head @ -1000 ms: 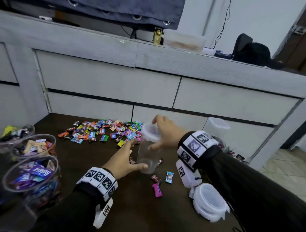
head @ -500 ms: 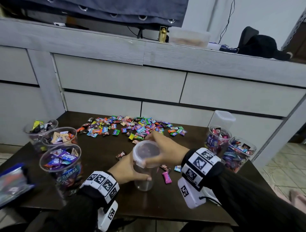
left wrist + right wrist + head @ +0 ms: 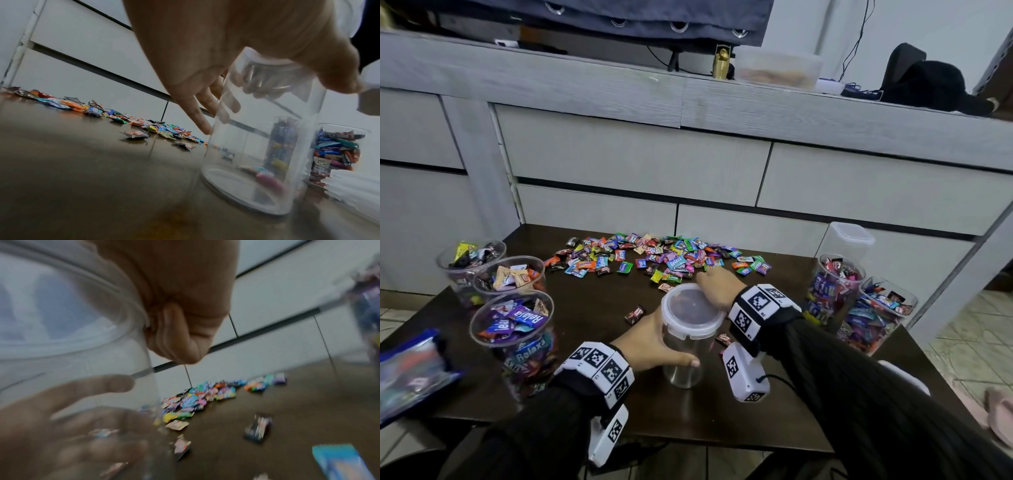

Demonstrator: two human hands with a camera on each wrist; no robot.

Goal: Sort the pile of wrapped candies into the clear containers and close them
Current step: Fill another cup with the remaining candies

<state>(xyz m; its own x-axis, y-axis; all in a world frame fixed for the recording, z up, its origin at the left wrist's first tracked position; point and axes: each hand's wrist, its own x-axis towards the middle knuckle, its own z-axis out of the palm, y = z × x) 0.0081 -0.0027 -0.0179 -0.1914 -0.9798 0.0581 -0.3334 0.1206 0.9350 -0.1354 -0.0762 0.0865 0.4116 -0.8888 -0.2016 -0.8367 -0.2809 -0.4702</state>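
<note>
An empty clear container (image 3: 683,359) stands on the dark table (image 3: 592,308), near its front middle. My left hand (image 3: 654,346) grips its wall from the left, thumb in front. A translucent white lid (image 3: 690,308) sits on its mouth. My right hand (image 3: 717,289) holds the lid's far right rim with curled fingers. In the left wrist view the container (image 3: 257,162) has its base on the table. The right wrist view shows the lid (image 3: 61,313) close up and blurred. The candy pile (image 3: 654,255) lies spread along the table's far edge.
Three open candy-filled containers (image 3: 513,329) stand at the left, two more (image 3: 835,287) at the right, and a lidded empty one (image 3: 849,240) behind those. A blue bag (image 3: 410,370) lies at the far left. Loose candies (image 3: 635,313) lie round the held container. Grey drawers rise behind.
The head view has pulled back and shows more of the table. The container, tilted a second ago, now stands upright with the lid over its mouth. Both hands kept their hold.
</note>
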